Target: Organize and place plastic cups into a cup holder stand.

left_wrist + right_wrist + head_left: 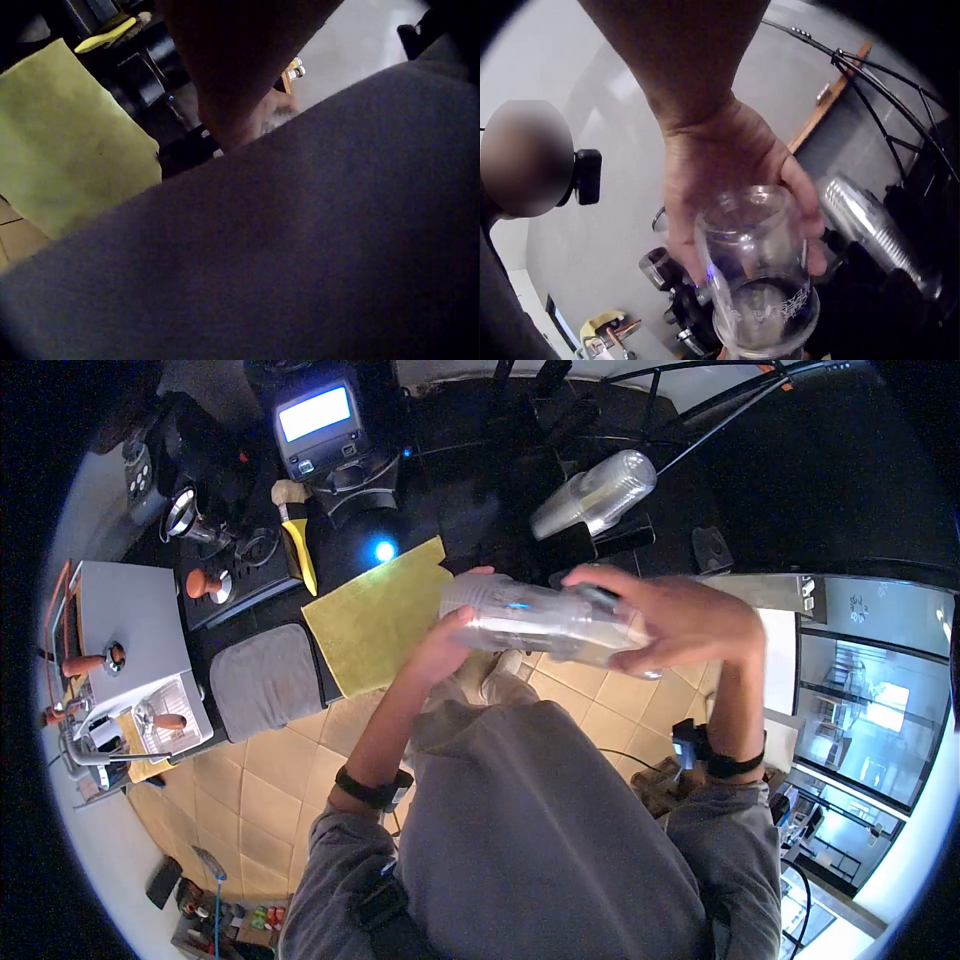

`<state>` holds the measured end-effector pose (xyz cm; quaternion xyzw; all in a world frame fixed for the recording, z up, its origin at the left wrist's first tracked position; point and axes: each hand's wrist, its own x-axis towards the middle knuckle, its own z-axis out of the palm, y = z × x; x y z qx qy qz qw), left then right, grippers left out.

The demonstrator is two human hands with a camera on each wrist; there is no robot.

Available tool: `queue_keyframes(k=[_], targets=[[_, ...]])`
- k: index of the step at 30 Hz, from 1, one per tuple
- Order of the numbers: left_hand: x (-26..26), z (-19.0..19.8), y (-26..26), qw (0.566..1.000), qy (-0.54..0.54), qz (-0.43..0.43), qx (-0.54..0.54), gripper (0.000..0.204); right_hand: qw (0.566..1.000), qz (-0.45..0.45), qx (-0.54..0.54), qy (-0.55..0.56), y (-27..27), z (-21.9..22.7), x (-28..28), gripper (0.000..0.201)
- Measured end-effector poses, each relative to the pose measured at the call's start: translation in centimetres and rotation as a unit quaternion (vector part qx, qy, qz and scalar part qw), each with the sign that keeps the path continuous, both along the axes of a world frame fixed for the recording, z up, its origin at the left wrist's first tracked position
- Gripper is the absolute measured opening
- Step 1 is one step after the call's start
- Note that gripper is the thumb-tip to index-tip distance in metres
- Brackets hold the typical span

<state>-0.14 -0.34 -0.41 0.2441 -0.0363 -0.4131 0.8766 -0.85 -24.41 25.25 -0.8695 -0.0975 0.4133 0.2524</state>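
While the left hand (443, 648) grips one end of the clear cups (540, 622), the right hand (692, 622) holds their other end; cups lie between both grips, second cup stack (600, 492) beyond the right. Light, even pressure should spare the walls.

Grey cloth (265, 682); yellow-handled brush (300, 552).

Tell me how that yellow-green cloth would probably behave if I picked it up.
The yellow-green cloth would probably sag and fold, since it looks thin and one of its edges is wavy. It's likely light for its size, as it seems to be a thin sheet. Lying flat as it does, it should slide or bunch up rather than roll if pushed.
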Motion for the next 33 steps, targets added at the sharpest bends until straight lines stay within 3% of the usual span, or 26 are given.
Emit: queue_keyframes(k=[3, 5, 7, 9, 10, 12, 14, 20, 21, 23, 27, 31, 33], targets=[[-0.7, -1.1, -0.8, 0.999, -0.044, -0.015, 0.012, 0.072, 0.996, 0.042, -0.057, -0.047, 2.8, -2.5, -0.1, 0.086], [-1.9, -3.8, -1.0, 0.994, 0.091, -0.062, 0.018, 0.073, 0.996, 0.021, -0.048, -0.073, 3.6, -3.8, -0.5, 0.084], [-1.9, -2.1, -1.2, 0.995, 0.082, -0.042, -0.023, 0.075, 0.994, 0.001, -0.04, -0.098, 3.3, -3.9, -0.6, 0.083], [-2.2, -1.9, -0.9, 0.995, 0.075, -0.022, -0.063, 0.076, 0.976, -0.176, 0.11, -0.064, 1.1, -3.4, -0.9, 0.078], [-2.4, -2.5, -0.6, 0.997, 0.048, -0.018, -0.062, 0.082, 0.977, -0.174, 0.109, -0.062, -0.2, -3.6, -1.0, 0.078], [-2.4, -2.7, 0.2, 0.998, 0.019, -0.011, -0.061, 0.088, 0.967, -0.216, -0.065, -0.12, -3.2, -5.5, -1.3, 0.066], [-2.6, -1.8, 1.2, 0.997, 0.045, -0.006, -0.06, 0.089, 0.968, -0.145, -0.125, -0.161, -6.1, -10.4, -1.6, 0.055], [-1.9, -1.9, 2.5, 1.0, 0.028, 0.009, -0.01, 0.09, 0.972, -0.1, -0.161, -0.137, -7.2, -18.2, 0.6, 0.054], [-1.7, -1.9, 2.7, 1.0, 0.025, 0.008, -0.01, 0.09, 0.972, -0.101, -0.161, -0.139, -6.5, -18.0, 1.2, 0.054], [-1.6, -1.9, 3.0, 1.0, 0.024, 0.01, 0.009, 0.089, 0.969, -0.066, -0.236, -0.031, -5.1, -17.1, 2.2, 0.058], [-1.4, -1.2, 3.1, 0.996, 0.073, 0.044, -0.015, 0.086, 0.964, -0.082, -0.238, -0.085, -5.5, -15.9, 1.2, 0.059], [-1.2, -2.1, 3.7, 0.998, 0.041, 0.045, -0.007, 0.085, 0.946, -0.115, -0.183, -0.24, -6.6, -8.9, -1.8, 0.061], [-1.1, -2.4, 3.7, 0.999, 0.012, 0.038, -0.007, 0.084, 0.943, -0.149, -0.178, -0.238, -6.3, -3.0, -2.6, 0.056]])
